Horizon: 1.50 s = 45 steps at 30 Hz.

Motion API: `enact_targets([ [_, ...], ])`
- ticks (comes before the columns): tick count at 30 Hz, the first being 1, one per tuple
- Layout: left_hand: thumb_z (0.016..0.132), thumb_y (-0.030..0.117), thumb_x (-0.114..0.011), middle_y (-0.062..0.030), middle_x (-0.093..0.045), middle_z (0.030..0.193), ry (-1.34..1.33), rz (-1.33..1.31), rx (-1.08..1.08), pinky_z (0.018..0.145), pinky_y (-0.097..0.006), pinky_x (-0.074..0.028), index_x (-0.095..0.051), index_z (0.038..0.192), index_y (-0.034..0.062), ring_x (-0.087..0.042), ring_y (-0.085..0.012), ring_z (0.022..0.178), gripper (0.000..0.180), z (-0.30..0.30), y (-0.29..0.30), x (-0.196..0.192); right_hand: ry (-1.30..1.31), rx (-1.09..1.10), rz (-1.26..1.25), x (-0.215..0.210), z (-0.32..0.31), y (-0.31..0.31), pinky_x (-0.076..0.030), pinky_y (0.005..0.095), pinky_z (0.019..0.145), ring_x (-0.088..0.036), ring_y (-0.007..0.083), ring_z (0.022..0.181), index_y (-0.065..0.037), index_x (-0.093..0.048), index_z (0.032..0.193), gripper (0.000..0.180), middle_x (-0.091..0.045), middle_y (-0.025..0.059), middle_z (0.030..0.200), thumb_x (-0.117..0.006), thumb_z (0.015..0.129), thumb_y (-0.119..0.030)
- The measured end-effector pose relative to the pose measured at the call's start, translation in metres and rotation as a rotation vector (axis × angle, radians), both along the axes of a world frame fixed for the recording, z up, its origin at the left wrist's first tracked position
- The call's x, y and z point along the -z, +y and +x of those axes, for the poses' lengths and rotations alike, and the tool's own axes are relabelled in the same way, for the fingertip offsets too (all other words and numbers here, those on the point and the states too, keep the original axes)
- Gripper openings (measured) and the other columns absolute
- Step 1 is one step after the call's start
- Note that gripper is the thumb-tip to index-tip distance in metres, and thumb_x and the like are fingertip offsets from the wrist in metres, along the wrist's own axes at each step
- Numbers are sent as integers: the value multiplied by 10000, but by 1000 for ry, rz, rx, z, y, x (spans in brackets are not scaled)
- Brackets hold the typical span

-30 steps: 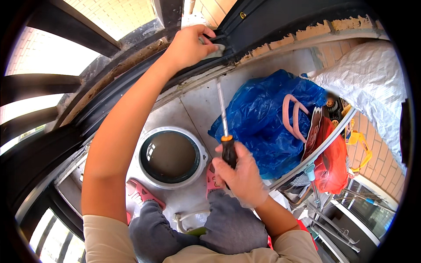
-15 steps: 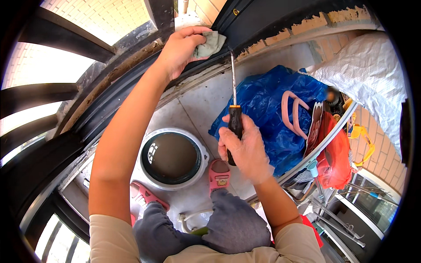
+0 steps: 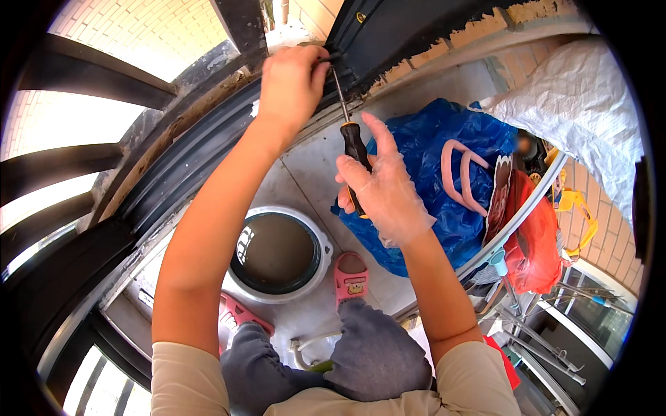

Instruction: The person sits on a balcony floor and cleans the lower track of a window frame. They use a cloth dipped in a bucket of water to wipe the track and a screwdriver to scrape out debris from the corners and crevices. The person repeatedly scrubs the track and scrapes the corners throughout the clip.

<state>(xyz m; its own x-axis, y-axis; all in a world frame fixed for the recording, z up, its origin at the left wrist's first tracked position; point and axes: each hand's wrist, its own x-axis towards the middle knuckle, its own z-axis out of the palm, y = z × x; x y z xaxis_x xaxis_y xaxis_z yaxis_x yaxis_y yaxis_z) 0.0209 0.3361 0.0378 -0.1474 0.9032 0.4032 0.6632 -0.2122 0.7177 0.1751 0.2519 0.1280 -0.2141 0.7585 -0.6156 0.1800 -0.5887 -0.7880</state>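
My right hand (image 3: 381, 184), in a thin clear plastic glove, grips the black-and-orange handle of a screwdriver (image 3: 354, 144); its index finger points forward off the handle. The metal shaft slants up and left to the corner of the black window frame (image 3: 187, 159). At that corner my left hand (image 3: 295, 83) is bent over the track, fingers closed beside the screwdriver's tip. Whatever sits in its fingers is hidden, and the grey-green cloth cannot be made out. A small white patch shows on the frame beside the left wrist.
A bucket (image 3: 325, 267) of murky water stands between my arms, by my pink clogs (image 3: 352, 277). To the right lie a blue plastic bag (image 3: 430, 229) with pink handles, a red bag (image 3: 534, 243) and a white woven sack (image 3: 569, 104). Dark bars (image 3: 97, 69) cross the left side.
The screwdriver and right hand have moved up and left, the handle now tilted. My left hand has turned over at the frame corner, and the cloth seen in it earlier is out of sight.
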Motion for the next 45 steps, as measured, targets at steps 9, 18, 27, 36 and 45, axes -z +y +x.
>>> enact_targets([
  [9,776,72,-657,-151,-611,899,184,-154,131,752,-380,-494,-655,894,16,-613,-323,833,131,-15,-3,-6,-143,-76,277,-9,5,-17,-458,323,823,-590,238,901,-12,-382,1294,563,-595,164,977,-631,808,-148],
  [18,722,59,-666,-47,-615,842,358,49,110,744,-374,-501,-679,809,79,-595,-239,826,91,-14,-1,5,-147,-25,369,-5,3,-4,-401,257,594,-507,136,679,18,-442,1233,471,-559,91,837,-617,815,-111],
  [27,728,127,-690,-37,-561,818,537,49,149,752,-364,-447,-716,857,113,-540,-241,885,133,-24,-11,-2,-163,-40,297,7,-3,18,-373,215,467,-467,72,543,45,-453,1236,487,-537,38,746,-601,802,-117],
  [36,732,122,-693,-49,-563,773,484,91,127,681,-371,-490,-719,813,103,-574,-247,789,87,-23,-7,4,-300,-57,244,-5,-14,9,-420,332,775,-548,275,870,37,-430,1263,524,-581,175,944,-571,824,-213],
  [45,772,169,-665,-66,-573,803,448,-74,41,703,-373,-492,-720,798,114,-584,-243,824,82,-12,-7,9,-224,-14,75,-16,-25,5,-471,355,770,-610,285,790,32,-314,1304,563,-593,201,942,-524,865,-251],
])
